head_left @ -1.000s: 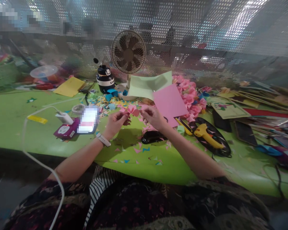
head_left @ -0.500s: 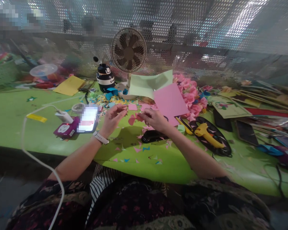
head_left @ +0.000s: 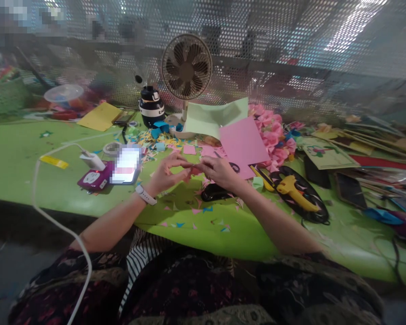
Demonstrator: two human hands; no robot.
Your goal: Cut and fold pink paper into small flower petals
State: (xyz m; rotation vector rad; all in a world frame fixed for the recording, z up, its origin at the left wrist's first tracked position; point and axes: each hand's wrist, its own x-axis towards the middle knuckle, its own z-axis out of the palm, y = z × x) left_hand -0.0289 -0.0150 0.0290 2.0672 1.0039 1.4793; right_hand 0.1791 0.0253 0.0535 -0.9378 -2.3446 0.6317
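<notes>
My left hand (head_left: 171, 173) is closed, with thumb and fingertips pinching the edge of a small pink paper piece (head_left: 196, 170). From the other side my right hand (head_left: 218, 170) grips the same piece, its fingers bent and partly hiding it. The fingertips of both hands nearly meet above the green table. Just below my right hand lies a black stapler-like object (head_left: 214, 192). Beyond the hands are pink paper squares (head_left: 189, 149) and a large pink sheet (head_left: 242, 142). The loops of dark scissors (head_left: 235, 167) show beside my right hand.
A yellow glue gun (head_left: 297, 194) rests on a black tray at the right. Pink paper flowers (head_left: 272, 135), a fan (head_left: 186, 67) and a black bottle (head_left: 151, 108) stand behind. A lit phone (head_left: 126, 166), purple adapter (head_left: 93, 179) and white cable are at the left.
My left hand has moved right and onto the pink piece, having been apart from it before. My right hand still holds the piece. The view has shifted slightly.
</notes>
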